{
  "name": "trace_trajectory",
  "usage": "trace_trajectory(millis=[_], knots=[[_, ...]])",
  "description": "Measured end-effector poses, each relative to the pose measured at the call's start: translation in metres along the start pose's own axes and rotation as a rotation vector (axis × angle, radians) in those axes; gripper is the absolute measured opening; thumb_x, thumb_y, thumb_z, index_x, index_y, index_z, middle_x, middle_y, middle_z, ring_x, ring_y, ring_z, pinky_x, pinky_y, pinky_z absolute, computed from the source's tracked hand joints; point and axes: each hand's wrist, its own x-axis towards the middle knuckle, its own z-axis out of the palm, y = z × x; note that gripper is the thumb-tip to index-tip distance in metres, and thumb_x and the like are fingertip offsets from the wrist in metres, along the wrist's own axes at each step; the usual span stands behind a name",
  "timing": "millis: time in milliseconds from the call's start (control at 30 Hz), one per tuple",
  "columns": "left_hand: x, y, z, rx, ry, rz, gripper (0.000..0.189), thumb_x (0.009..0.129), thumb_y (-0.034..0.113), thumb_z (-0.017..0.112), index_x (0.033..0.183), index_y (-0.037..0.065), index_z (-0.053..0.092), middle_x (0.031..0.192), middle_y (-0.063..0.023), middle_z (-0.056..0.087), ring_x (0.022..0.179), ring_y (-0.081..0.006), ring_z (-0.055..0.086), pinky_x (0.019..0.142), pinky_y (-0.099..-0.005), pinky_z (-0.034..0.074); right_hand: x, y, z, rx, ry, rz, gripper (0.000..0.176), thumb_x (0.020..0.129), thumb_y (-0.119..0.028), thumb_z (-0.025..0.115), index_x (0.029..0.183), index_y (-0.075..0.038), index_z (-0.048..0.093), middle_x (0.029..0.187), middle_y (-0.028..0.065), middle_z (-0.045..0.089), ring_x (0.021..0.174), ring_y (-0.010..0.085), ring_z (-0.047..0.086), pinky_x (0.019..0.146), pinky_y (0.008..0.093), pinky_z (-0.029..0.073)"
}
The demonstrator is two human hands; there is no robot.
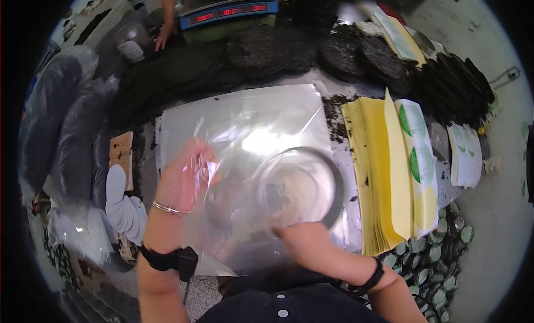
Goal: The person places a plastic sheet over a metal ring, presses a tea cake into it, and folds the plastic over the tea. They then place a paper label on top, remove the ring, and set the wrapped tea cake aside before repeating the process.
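While the left hand (183, 181) pinches the upper left edge of the clear thin plastic bag (250, 150), the right hand (305, 240) rests at its lower edge; the round grey-rimmed ring (338, 181) lies just above this hand, right of the pinch; the right fingers are hidden under film, so their hold cannot be told; the ring's inside is blurred.
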Motion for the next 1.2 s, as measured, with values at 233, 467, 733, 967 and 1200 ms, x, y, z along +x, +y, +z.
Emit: trace_trajectory(millis=[233,467,733,967,1200], knots=[[-0.007,-0.149,0.054,0.914,-0.540,0.040,0.014,0.093,0.014,0.069,0.099,0.003,0.062,0.094,-0.0075,0.065,0.087,-0.0185,0.065,0.081,-0.0326,0.055,0.060,-0.043,0.112,-0.018,0.121,-0.446,0.037,0.094,-0.014,0.057,0.130,-0.009,0.065,0.110,0.0164,0.073,0.100,0.0372,0.071,0.089,0.0478,0.057],[-0.065,-0.213,-0.033,1.455,-0.692,0.793,0.027,0.091,0.020,0.074,0.115,0.008,0.071,0.124,-0.0121,0.067,0.116,-0.0289,0.066,0.097,-0.0425,0.054,-0.019,0.001,0.032,0.694,0.313,-0.494,0.035,0.089,-0.013,0.069,0.122,-0.004,0.071,0.121,0.0157,0.071,0.118,0.0356,0.065,0.102,0.0481,0.052],[-0.095,0.077,-0.238,2.007,1.320,0.848,0.033,0.080,0.018,0.082,0.108,0.007,0.068,0.104,-0.0145,0.065,0.103,-0.0336,0.061,0.089,-0.0463,0.050,0.019,0.025,-0.031,0.054,0.447,-0.609,0.038,0.076,-0.020,0.087,0.111,-0.010,0.077,0.114,0.0121,0.076,0.108,0.0327,0.073,0.094,0.0431,0.058],[-0.106,0.086,-0.359,1.827,1.296,0.600,0.022,0.070,0.007,0.086,0.069,0.002,0.065,0.073,-0.0169,0.064,0.066,-0.0366,0.062,0.063,-0.0433,0.049,0.207,0.093,-0.208,0.216,0.809,-0.225,0.021,0.091,-0.013,0.072,0.108,-0.001,0.076,0.105,0.0177,0.076,0.099,0.0340,0.073,0.087,0.0382,0.056],[-0.133,0.101,-0.334,1.744,1.038,0.464,0.011,0.085,0.005,0.075,0.094,-0.002,0.072,0.087,-0.0179,0.070,0.073,-0.0338,0.067,0.070,-0.0395,0.053,0.356,0.142,-0.225,-0.373,0.756,-0.217,0.084,0.078,-0.028,0.084,0.154,-0.025,0.048,0.159,0.0175,0.043,0.144,0.0425,0.043,0.118,0.0487,0.040]])
